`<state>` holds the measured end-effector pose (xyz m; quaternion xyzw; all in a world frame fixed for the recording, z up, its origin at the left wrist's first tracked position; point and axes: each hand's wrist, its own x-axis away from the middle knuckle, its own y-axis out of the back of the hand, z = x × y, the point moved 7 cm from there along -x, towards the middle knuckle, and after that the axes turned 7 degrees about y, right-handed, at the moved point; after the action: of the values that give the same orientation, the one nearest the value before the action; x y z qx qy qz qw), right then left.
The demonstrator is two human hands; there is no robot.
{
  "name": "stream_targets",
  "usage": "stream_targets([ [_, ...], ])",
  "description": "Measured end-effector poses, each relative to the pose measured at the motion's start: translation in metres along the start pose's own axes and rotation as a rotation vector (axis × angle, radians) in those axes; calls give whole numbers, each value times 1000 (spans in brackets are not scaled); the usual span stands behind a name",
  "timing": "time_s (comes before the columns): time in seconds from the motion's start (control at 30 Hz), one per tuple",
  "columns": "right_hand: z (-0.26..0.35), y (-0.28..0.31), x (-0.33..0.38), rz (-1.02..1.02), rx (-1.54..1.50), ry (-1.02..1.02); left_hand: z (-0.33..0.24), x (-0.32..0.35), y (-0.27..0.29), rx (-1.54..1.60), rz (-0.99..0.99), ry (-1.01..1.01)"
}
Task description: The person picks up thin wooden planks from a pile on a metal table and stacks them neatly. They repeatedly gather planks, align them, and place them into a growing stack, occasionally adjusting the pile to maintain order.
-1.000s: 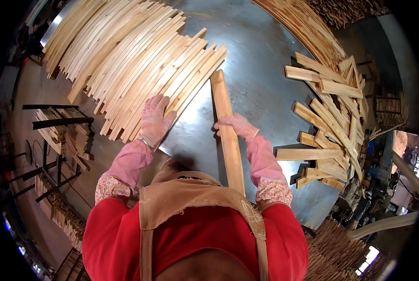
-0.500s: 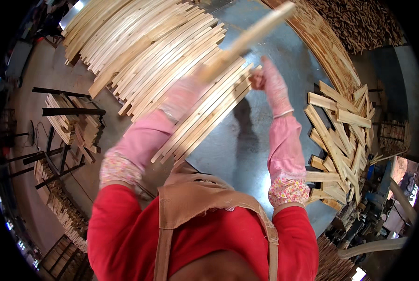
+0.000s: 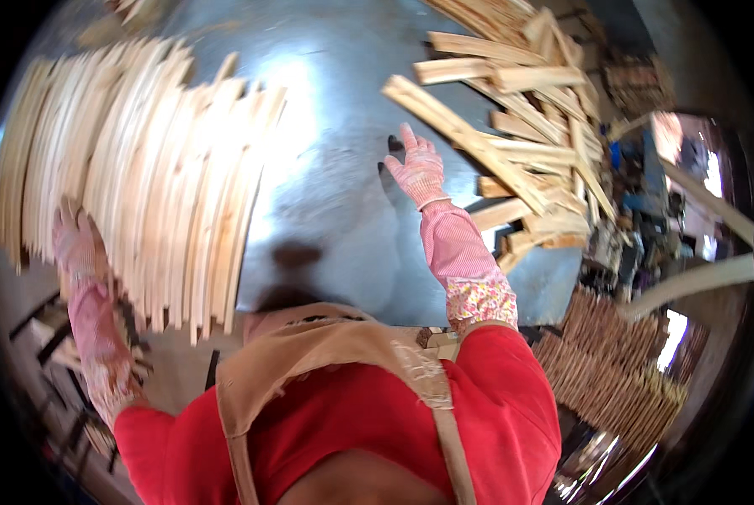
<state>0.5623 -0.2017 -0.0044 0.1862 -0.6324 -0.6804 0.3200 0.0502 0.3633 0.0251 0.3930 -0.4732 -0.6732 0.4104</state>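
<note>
Head view: the left hand, in a pink glove, lies on the near end of the stack of wooden slats at the left of the frame; blur hides whether it is closed. At center right, the right hand hovers with fingers spread wide, holding nothing, over the metal table. Just beyond it, a loose pile of short boards fills the upper right. Bundled sticks lie lower right.

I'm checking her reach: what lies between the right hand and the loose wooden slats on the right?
Nothing visible. The right hand hangs open above bare metal table, and the nearest slat lies just beyond its fingertips.
</note>
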Motion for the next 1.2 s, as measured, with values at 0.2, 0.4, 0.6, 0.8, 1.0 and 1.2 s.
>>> stream_targets([
  [0.2, -188, 24, 22, -7, 294, -192, -221, 99, 57, 607, -57, -419],
  [0.4, -140, 22, 9, 241, -303, -102, -476, 299, 113, 1387, 1160, -450],
  [0.6, -204, -6, -90, -127, -1473, -539, -564, 386, 49, 1585, 1620, 274],
  [0.8, -256, -31, -193, -555, -1863, -935, -522, 326, 47, 1504, 1462, 74],
  [1.0, -160, -49, -234, -656, -1652, -956, -504, 314, 43, 1384, 1233, 24],
  [1.2, -184, -23, -151, -680, -1520, -776, -429, 281, 112, 779, 323, -426],
])
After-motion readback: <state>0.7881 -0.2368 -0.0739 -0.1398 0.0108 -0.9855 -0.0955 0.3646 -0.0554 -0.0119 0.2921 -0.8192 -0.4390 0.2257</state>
